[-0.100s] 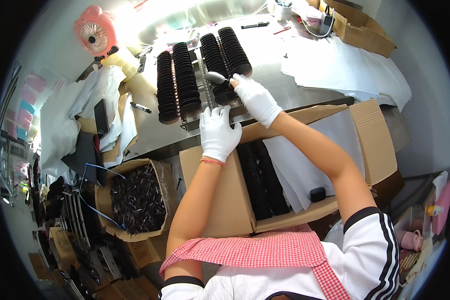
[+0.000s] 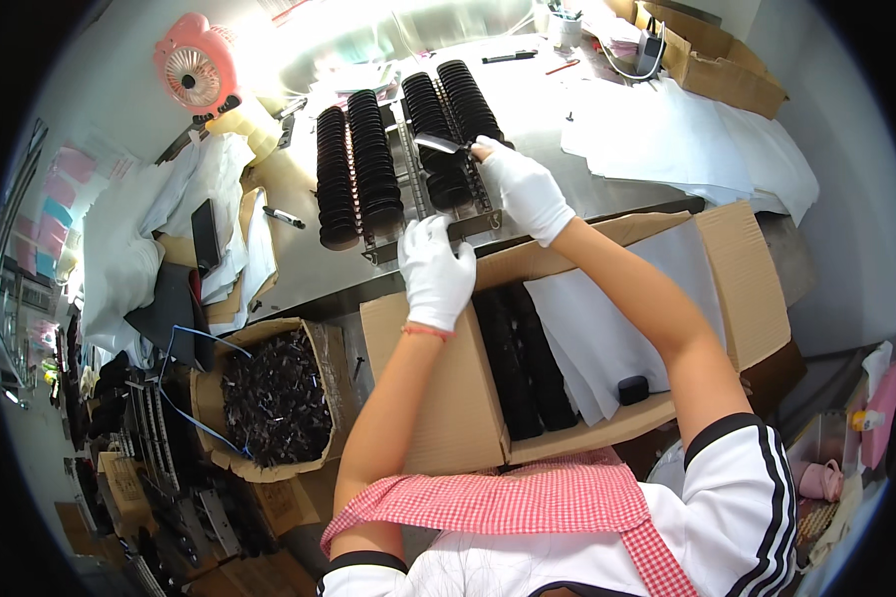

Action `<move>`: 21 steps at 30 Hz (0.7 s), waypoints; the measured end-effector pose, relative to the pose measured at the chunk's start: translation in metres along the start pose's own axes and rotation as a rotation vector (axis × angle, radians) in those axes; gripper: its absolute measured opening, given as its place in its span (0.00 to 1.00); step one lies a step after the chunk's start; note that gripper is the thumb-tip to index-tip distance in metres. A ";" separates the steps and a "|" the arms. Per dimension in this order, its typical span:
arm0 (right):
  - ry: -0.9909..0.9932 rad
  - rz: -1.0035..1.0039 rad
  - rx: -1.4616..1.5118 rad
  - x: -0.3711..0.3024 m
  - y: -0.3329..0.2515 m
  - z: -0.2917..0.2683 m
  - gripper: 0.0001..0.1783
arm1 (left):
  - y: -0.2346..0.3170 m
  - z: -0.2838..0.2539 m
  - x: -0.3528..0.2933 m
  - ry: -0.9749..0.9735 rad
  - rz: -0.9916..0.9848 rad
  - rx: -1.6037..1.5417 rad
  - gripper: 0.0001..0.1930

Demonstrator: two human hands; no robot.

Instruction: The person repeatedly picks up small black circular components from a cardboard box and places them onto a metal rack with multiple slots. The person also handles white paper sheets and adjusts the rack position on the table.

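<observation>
My right hand (image 2: 533, 194), white-gloved with bare fingertips showing, is closed over the right side of the rack. Its fingers pinch a thin dark disc (image 2: 436, 143), tilted so that its face shines grey. My left hand (image 2: 436, 277), also gloved, is by the rack's front end, fingers bent and thumb apart. Nothing shows in it; whether its fingertips touch the metal rack (image 2: 415, 179) I cannot tell. On the rack stand rows of black round discs (image 2: 373, 169), packed on edge. The right-hand rows (image 2: 455, 85) are partly covered by the held disc and my right fingers.
Below the table edge stands an open cardboard box (image 2: 423, 398) with black rows and white sheets. Left of it, a carton (image 2: 338, 398) holds dark scraps. Papers (image 2: 657, 139) lie to the right; a phone (image 2: 204, 235), a pen (image 2: 284, 216) and a pink fan (image 2: 191, 70) are at left.
My right hand has shifted slightly right, and the pinched disc has tilted to look thinner. My left fingers have drawn slightly back from the rack's front end and closer together.
</observation>
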State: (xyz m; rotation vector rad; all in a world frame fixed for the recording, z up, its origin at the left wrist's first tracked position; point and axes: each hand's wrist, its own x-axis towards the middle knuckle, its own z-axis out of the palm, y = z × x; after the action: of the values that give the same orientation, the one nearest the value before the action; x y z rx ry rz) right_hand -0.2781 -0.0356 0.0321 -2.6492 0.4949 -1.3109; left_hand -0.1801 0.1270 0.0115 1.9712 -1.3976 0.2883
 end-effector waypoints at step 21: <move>-0.713 0.323 0.613 -0.110 -0.018 -0.097 0.16 | -0.015 -0.067 -0.060 -0.110 -0.175 -0.527 0.12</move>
State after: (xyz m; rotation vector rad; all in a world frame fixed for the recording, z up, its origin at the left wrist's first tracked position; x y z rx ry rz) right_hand -0.4130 0.0221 0.0135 -2.1721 0.3180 -0.2953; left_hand -0.1768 0.2175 0.0225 1.6658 -1.2017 -0.2513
